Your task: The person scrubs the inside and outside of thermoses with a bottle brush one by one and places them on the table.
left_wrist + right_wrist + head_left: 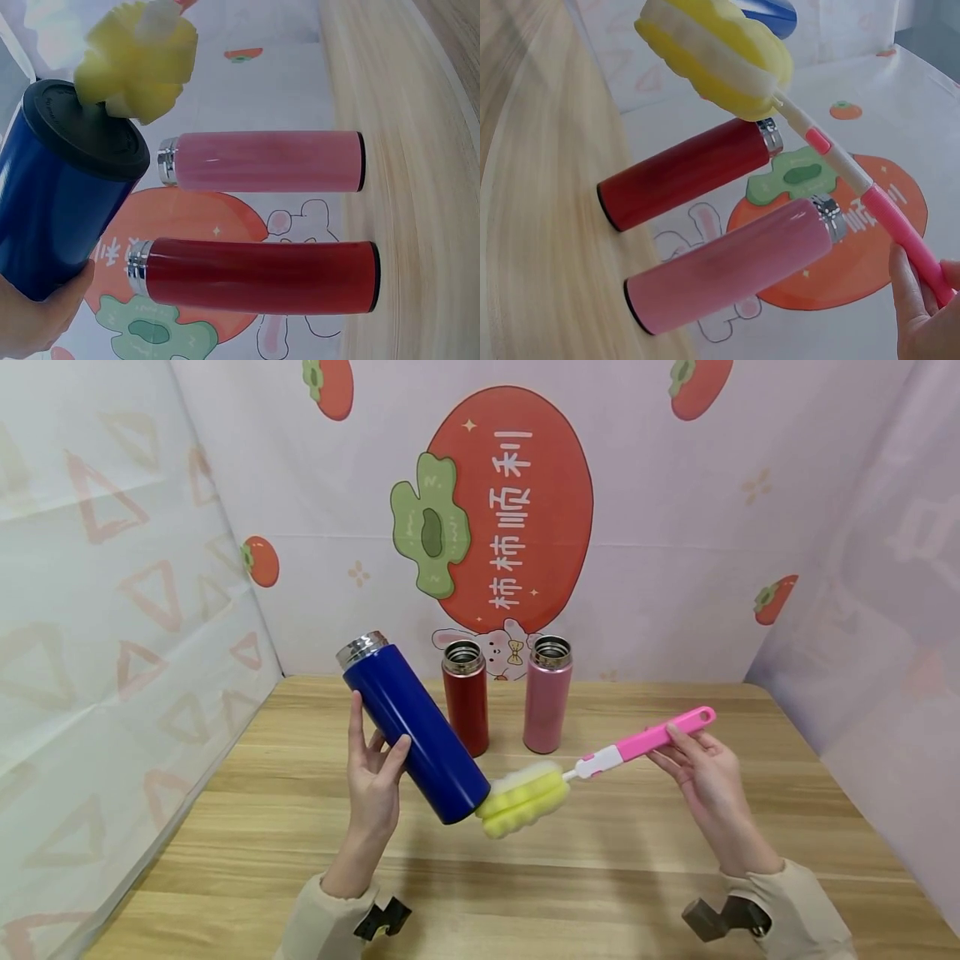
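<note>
My left hand (pixel 375 777) grips a blue flask (pixel 412 731) above the table, tilted with its steel mouth up and to the left; the flask (pixel 64 199) shows its black base in the left wrist view. My right hand (pixel 701 768) pinches the pink handle of a bottle brush (pixel 637 745). The brush's yellow sponge head (pixel 522 799) touches the flask's bottom end. That sponge head (pixel 139 64) sits against the black base, and it (pixel 716 52) fills the top of the right wrist view.
A red flask (pixel 466 697) and a pink flask (pixel 548 695) stand upright and uncapped at the back of the wooden table (pixel 300 860). Printed backdrop walls (pixel 112 610) close in the back and both sides.
</note>
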{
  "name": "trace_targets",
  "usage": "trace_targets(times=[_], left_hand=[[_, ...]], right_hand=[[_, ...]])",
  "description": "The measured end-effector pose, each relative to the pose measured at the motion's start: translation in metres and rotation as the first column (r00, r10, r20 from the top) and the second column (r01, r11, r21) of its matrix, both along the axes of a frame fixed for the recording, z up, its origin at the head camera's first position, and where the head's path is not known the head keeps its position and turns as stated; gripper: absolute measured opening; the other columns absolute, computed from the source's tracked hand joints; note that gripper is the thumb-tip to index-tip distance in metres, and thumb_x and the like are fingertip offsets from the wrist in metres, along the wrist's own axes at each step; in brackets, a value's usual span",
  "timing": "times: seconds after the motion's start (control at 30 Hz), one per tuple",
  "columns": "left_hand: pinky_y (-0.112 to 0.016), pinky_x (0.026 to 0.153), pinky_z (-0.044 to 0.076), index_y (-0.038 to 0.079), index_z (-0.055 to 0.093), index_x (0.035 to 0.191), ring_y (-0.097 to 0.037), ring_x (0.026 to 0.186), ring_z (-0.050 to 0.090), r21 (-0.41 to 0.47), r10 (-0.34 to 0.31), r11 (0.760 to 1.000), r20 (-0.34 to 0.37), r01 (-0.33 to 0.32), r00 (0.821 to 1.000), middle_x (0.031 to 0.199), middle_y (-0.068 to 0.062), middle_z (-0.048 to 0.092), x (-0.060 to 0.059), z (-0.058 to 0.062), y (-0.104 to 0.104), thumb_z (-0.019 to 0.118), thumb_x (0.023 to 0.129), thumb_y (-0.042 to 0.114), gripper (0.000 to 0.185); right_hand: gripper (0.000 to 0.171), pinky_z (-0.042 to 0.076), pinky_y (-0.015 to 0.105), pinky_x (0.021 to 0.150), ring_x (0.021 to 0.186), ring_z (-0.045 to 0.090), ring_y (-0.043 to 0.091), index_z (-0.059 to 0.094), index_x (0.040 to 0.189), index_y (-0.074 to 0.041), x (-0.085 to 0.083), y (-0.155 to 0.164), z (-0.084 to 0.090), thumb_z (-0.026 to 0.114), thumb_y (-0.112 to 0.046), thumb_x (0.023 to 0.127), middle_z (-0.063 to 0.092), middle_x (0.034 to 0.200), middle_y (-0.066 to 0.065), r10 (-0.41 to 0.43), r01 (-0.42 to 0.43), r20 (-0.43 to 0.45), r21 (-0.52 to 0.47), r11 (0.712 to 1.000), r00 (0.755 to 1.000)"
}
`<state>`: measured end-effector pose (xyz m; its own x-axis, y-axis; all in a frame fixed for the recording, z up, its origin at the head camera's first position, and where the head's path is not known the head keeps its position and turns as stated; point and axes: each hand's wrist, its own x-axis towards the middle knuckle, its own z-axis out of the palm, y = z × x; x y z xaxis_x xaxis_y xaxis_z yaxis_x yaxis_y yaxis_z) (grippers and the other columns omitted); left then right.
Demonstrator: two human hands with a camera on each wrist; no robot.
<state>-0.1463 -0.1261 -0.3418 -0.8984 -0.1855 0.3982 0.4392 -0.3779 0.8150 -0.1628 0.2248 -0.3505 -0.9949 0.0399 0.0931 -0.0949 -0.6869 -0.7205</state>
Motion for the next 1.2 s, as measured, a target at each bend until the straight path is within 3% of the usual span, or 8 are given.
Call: trace_targets(times=[0.2,0.47,0.83,1.2], left_hand=[[-0.031,0.084,0.045,0.028,0.012,0.142,-0.022,0.109,0.049,0.012,-0.013,1.000,-0.022,0.013,1.000,0.129,-0.015,0.033,0.004,0.003,-0.001,0.045,0.087,-0.006,0.073],[-0.032,0.084,0.045,0.027,0.012,0.142,-0.023,0.109,0.048,0.016,-0.026,0.999,-0.052,0.027,0.998,0.130,-0.016,0.033,0.007,0.006,0.001,0.044,0.087,-0.006,0.072],[-0.032,0.085,0.045,0.027,0.014,0.142,-0.024,0.109,0.048,0.019,-0.019,1.000,-0.077,0.021,0.997,0.131,-0.016,0.033,0.005,0.009,0.008,0.046,0.087,-0.006,0.072],[-0.028,0.086,0.043,0.026,0.017,0.142,-0.023,0.109,0.046,-0.052,0.030,0.998,-0.164,-0.039,0.986,0.129,-0.013,0.035,-0.002,0.000,0.006,0.049,0.084,-0.008,0.074]], right_hand=[[0.008,0.049,0.032,0.072,0.075,0.065,0.019,0.061,0.086,0.001,-0.002,-0.001,-0.001,0.053,0.002,0.085,0.066,0.079,0.013,0.006,-0.006,0.023,0.000,1.000,1.000],[0.008,0.048,0.031,0.076,0.079,0.064,0.017,0.060,0.089,-0.003,-0.011,-0.007,-0.016,0.061,-0.007,0.082,0.066,0.082,0.009,-0.005,0.001,0.030,0.113,0.994,1.000],[0.005,0.049,0.029,0.074,0.074,0.064,0.014,0.059,0.082,-0.007,-0.004,-0.036,-0.006,0.056,-0.006,0.085,0.066,0.077,0.005,0.011,-0.036,0.162,0.156,0.987,0.987],[0.008,0.049,0.030,0.073,0.073,0.064,0.014,0.060,0.084,-0.006,0.002,-0.031,-0.004,0.053,-0.005,0.087,0.066,0.077,0.006,0.020,-0.034,0.101,0.137,0.990,0.995]])
